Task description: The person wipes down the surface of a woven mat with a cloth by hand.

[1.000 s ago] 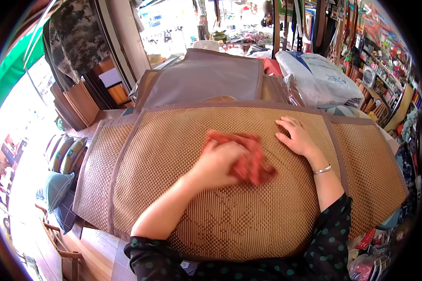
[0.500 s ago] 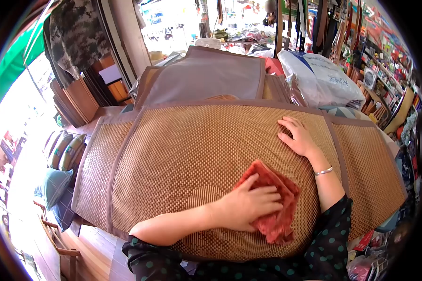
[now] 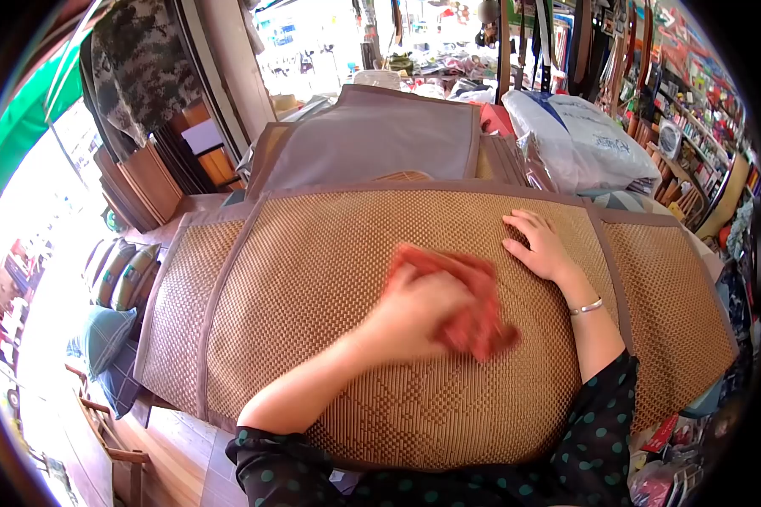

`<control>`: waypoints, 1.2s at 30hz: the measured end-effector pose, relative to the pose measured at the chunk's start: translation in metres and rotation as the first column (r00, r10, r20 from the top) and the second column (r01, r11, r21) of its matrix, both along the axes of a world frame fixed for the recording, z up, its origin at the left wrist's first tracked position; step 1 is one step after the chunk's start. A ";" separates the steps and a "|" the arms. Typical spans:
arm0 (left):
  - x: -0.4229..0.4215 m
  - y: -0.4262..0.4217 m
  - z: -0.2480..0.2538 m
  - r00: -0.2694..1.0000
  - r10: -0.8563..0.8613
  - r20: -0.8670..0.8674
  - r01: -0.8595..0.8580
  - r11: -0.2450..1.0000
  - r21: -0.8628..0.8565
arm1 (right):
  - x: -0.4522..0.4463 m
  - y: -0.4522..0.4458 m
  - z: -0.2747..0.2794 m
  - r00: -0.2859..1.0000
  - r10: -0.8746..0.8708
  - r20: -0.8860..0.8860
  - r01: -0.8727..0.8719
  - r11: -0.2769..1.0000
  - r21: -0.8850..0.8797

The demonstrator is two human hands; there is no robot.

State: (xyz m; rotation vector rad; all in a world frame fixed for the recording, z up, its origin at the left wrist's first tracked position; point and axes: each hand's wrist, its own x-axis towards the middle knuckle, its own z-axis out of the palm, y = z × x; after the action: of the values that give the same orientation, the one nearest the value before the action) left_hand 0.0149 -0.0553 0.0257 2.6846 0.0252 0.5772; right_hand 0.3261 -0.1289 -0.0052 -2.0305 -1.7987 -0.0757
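A brown woven mat (image 3: 313, 279) with dark cloth edging spreads in front of me, its side panels sloping down at both ends. On its middle my left hand (image 3: 423, 308), blurred by motion, is closed on a red cloth (image 3: 478, 313), which sticks out beyond the fingers to the right and above. My right hand (image 3: 537, 245) lies flat near the mat's upper right, fingers spread, holding nothing. A silver bracelet (image 3: 586, 307) circles the right wrist.
Behind the mat lies a grey-brown sheet (image 3: 380, 135), with a plastic-wrapped package (image 3: 579, 144) to its right. Cushions (image 3: 106, 334) are stacked at the left beside a wooden stool (image 3: 127, 456). Belts hang at the back right, near crowded shelves.
Since half a second ago, my left hand and the red cloth have moved up and to the left across the mat. My right hand has stayed in place.
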 end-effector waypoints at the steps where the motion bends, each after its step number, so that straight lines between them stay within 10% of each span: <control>1: 0.007 -0.022 0.002 0.990 -0.113 -0.082 0.116 0.993 0.032 | 0.001 0.000 -0.001 1.000 0.004 -0.006 -0.004 1.000 0.008; 7: 0.004 -0.032 -0.002 0.982 -0.186 -0.020 0.187 0.981 0.051 | 0.002 0.000 -0.002 1.000 0.008 -0.013 -0.008 1.000 0.012; 13: -0.025 0.074 -0.009 0.846 0.529 0.070 -0.532 0.846 0.039 | 0.000 0.000 0.002 1.000 -0.009 0.005 0.009 1.000 -0.007; 17: -0.020 0.048 -0.005 0.950 0.312 0.015 -0.307 0.941 -0.140 | 0.000 0.001 0.000 1.000 -0.011 -0.001 0.011 1.000 0.000; 23: -0.007 -0.060 -0.013 0.941 -0.330 -0.079 0.338 0.930 0.141 | 0.004 0.000 -0.004 1.000 0.003 0.004 -0.003 1.000 0.020; 33: -0.026 0.063 -0.004 0.849 0.524 0.072 -0.528 0.847 0.055 | -0.003 0.000 0.003 1.000 -0.025 0.013 0.025 1.000 -0.015; 36: -0.017 0.044 -0.007 0.957 0.284 0.058 -0.284 0.959 -0.023 | 0.000 0.001 0.001 1.000 -0.021 0.007 0.021 1.000 -0.011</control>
State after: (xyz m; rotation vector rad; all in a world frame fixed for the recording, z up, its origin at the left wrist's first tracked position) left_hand -0.0021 -0.0117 0.0182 2.6661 0.4031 0.7413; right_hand 0.3256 -0.1278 -0.0041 -2.0594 -1.7853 -0.0793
